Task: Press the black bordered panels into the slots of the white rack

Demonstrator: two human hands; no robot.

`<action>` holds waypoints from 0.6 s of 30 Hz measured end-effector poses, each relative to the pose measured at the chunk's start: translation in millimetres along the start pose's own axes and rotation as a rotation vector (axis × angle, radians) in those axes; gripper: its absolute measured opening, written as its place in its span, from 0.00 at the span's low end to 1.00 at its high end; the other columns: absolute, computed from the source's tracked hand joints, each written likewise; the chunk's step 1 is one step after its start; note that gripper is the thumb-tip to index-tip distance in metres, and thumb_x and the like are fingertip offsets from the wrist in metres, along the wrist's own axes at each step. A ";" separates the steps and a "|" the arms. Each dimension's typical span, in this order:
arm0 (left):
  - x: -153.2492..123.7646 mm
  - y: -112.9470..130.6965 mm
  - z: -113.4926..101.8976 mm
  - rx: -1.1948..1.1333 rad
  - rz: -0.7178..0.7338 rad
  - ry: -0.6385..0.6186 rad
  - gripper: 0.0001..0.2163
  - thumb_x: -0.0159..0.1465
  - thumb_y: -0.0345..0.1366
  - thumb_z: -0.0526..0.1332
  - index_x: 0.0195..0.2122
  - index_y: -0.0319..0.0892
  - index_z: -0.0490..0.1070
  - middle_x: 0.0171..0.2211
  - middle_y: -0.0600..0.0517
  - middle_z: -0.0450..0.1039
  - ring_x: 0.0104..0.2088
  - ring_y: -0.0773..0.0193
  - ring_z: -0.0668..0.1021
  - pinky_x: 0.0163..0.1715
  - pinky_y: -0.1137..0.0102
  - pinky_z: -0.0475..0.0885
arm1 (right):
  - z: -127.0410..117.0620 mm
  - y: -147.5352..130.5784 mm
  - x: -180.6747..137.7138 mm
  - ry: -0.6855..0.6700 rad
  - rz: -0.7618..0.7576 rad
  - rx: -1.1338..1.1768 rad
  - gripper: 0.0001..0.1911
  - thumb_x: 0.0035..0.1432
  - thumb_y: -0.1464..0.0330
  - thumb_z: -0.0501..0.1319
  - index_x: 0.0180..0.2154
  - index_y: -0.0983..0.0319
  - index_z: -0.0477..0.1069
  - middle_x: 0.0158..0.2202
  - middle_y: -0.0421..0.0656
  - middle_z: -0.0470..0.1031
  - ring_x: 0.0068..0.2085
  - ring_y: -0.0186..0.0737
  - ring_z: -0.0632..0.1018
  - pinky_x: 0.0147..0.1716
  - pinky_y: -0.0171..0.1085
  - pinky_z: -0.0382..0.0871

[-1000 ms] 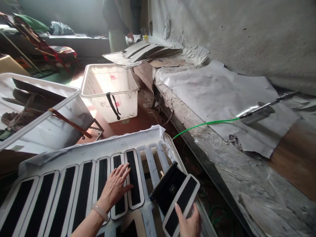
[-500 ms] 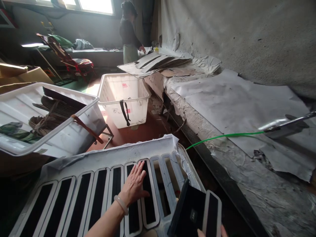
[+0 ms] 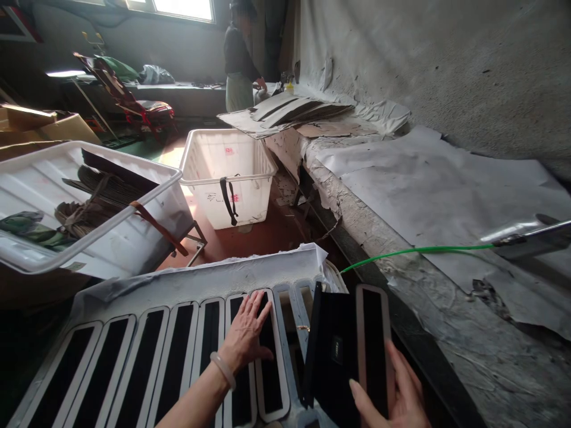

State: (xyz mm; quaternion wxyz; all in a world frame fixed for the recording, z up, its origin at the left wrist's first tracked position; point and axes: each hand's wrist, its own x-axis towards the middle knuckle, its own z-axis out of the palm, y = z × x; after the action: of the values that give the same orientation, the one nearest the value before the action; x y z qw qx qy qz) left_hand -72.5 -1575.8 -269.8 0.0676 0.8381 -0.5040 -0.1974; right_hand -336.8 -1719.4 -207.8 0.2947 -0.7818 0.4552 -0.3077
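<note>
My left hand (image 3: 245,333), with a pale bangle at the wrist, lies open with fingers spread over two black oblong panels with pale rims. The nearer-right of these panels (image 3: 270,368) sits in a slot of a grey rack (image 3: 267,264). Several like panels stand in a row to the left. At the lower right, my right hand (image 3: 397,386) grips a black folded piece (image 3: 330,321) with a small label and a pale-rimmed oblong panel along its right side. Thumb and fingers pinch its lower right part. The held piece covers some slots at the rack's right end.
Two white plastic tubs (image 3: 227,202) stand beyond the rack; the left one holds bundled dark strips (image 3: 107,190). To the right runs a paper-covered ledge (image 3: 401,178) with a green hose (image 3: 414,249) and metal nozzle. Another person (image 3: 241,59) stands at the back.
My right hand has raised the black piece and turned it more upright, and more of the hand shows. My left hand stays on the panels. The view has shifted slightly.
</note>
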 end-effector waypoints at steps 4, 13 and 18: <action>-1.9 -1.0 2.2 0.003 0.010 0.012 0.56 0.38 0.51 0.76 0.67 0.45 0.50 0.69 0.35 0.39 0.69 0.41 0.44 0.66 0.44 0.45 | 15.8 -34.7 18.5 0.071 -0.211 -0.084 0.38 0.56 0.54 0.62 0.64 0.62 0.56 0.61 0.53 0.59 0.58 0.59 0.67 0.60 0.56 0.60; -4.4 -4.9 7.5 0.008 0.025 0.029 0.57 0.40 0.49 0.76 0.67 0.45 0.47 0.69 0.36 0.37 0.69 0.44 0.44 0.67 0.45 0.47 | 59.1 -66.9 16.7 0.076 -0.402 -0.229 0.34 0.63 0.64 0.55 0.67 0.66 0.48 0.62 0.57 0.55 0.60 0.61 0.63 0.56 0.59 0.63; -2.6 -5.6 10.3 0.017 0.024 0.034 0.57 0.39 0.50 0.76 0.68 0.45 0.47 0.69 0.36 0.36 0.69 0.43 0.43 0.66 0.44 0.47 | 80.6 -63.9 1.8 0.062 -0.439 -0.387 0.36 0.63 0.69 0.53 0.68 0.65 0.42 0.63 0.59 0.54 0.58 0.64 0.64 0.52 0.59 0.66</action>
State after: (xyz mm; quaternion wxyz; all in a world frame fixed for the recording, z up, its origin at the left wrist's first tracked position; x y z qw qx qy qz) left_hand -73.1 -1570.0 -280.4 0.0715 0.8357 -0.5146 -0.1781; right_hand -241.8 -1680.2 -211.3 0.0524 -0.8935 0.3342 -0.2954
